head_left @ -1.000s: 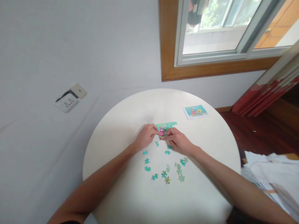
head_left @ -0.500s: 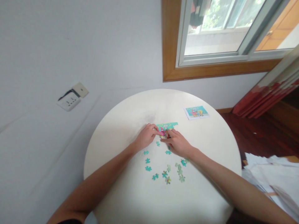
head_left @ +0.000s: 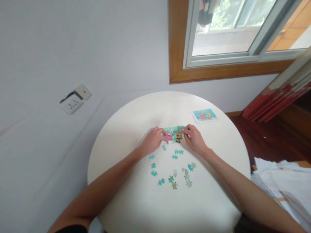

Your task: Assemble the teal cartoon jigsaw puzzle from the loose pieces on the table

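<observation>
A partly joined jigsaw strip (head_left: 174, 133), teal with pink and yellow figures, lies near the middle of the round white table (head_left: 136, 123). My left hand (head_left: 153, 140) rests at the strip's left end, fingers curled and pinching its edge. My right hand (head_left: 194, 137) is at the strip's right end, fingertips pinched on that edge. Several loose teal and pale green puzzle pieces (head_left: 175, 170) are scattered on the table just in front of both hands.
A small picture card (head_left: 204, 115) lies at the table's far right. A wall socket (head_left: 73, 99) sits on the white wall to the left. Behind the table is a wood-framed window (head_left: 225, 42); white papers (head_left: 282, 181) and a red curtain (head_left: 279, 97) are on the right.
My right hand has moved from the strip's middle, beside my left hand, to its right end, uncovering the joined pieces. My left hand has stayed at the left end.
</observation>
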`<state>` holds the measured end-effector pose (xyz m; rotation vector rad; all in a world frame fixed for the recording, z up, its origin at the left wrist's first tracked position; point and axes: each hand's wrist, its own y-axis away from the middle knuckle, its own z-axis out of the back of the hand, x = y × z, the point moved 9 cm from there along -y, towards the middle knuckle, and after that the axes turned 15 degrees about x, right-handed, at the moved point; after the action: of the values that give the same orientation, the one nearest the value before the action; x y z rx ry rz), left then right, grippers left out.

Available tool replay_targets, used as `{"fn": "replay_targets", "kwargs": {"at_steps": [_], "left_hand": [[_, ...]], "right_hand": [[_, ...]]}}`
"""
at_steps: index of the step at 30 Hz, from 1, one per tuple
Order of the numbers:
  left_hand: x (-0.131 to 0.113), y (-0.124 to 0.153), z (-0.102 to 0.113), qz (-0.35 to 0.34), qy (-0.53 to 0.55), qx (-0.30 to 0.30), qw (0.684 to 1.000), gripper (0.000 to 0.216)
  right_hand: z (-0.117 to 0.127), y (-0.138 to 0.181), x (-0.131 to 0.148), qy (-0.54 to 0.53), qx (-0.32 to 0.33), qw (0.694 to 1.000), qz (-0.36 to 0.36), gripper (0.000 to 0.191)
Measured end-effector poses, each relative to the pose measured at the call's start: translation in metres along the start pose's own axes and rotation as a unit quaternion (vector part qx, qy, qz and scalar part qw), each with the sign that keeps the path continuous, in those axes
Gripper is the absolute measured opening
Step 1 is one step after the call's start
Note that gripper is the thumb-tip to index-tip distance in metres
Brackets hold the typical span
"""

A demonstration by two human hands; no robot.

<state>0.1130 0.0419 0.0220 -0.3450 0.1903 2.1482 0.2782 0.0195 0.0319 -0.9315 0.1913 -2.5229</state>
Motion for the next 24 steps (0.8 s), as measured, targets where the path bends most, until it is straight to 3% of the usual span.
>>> {"fn": "replay_targets", "kwargs": {"at_steps": [13, 24], "left_hand": [[-0.006, 0.001, 0.002, -0.034, 0.029, -0.028, 0.999, 0.047], [0.005, 0.0, 0.006, -0.013, 0.031, -0.071, 0.997, 0.037]], "right_hand": [[0.004, 0.0, -0.005, -0.047, -0.004, 0.999, -0.016, 0.031], [0.006, 0.0, -0.006, -0.056, 0.001, 0.998, -0.018, 0.031]]}}
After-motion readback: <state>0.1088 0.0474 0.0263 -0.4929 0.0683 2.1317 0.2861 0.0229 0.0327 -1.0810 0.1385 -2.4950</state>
